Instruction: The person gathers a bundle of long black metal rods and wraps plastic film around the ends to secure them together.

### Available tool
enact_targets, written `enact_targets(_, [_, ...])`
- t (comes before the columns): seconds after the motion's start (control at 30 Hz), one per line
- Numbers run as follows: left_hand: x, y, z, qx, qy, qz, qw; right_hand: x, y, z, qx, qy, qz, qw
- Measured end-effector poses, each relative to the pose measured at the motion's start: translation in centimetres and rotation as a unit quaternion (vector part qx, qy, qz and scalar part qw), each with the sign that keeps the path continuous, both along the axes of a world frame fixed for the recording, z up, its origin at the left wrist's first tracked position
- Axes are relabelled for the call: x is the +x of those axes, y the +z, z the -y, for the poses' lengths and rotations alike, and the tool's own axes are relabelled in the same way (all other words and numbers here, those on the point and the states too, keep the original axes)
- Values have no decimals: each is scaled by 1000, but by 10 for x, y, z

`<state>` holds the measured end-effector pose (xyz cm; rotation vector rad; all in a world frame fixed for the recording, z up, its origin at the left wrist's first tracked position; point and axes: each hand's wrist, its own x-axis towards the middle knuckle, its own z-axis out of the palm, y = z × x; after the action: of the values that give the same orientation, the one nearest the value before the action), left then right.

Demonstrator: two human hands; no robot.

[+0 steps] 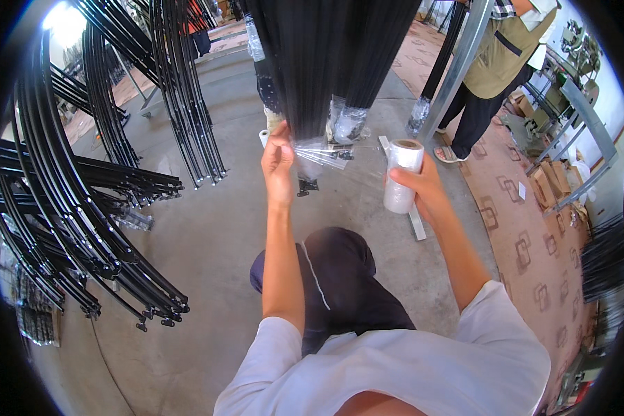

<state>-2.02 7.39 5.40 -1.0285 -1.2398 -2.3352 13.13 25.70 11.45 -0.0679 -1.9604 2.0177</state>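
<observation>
My right hand is wrapped round a white-looking roll of clear plastic film, held upright with its brown cardboard core end up. From the roll, a thin, creased sheet of clear film stretches left across the lower part of a hanging bundle of long black rods. At that bundle's left edge is my left hand, its fingers bent and closed on the film's left end; the fingertips are partly hidden. Just below the film, a black end fitting sticks out.
Curved black metal bars hang in several bunches at left. Film-wrapped rod ends stand behind the bundle. A grey metal post rises at right, near a person in a tan apron. A flat metal bar lies below the roll.
</observation>
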Motion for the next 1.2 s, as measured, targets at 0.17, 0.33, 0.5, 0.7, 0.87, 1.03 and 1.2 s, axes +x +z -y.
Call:
enact_targets(0.17, [-5,-2,-18,56,53,58,995,-42,14,-31,96,42,-83,991])
enact_targets(0.33, [-25,-7,-24,75,58,62,994,-108,12,-73,45,187,-163,968])
enact_targets(0.5, [-29,-5,-17,55,97,56,992,-129,8,-82,51,272,-176,945])
enact_targets(0.7, [-23,-11,-21,41,187,73,979,-115,-13,-66,87,85,-207,971])
enact_targets(0.87, [-13,-1,-37,58,222,34,973,-108,-10,-52,137,-41,-221,965])
enact_targets(1.03, [-9,1,-45,84,216,46,972,-98,-2,-70,114,14,-254,960])
enact_targets(1.2, [-9,-6,-52,88,225,76,967,-125,10,-87,69,48,-210,974])
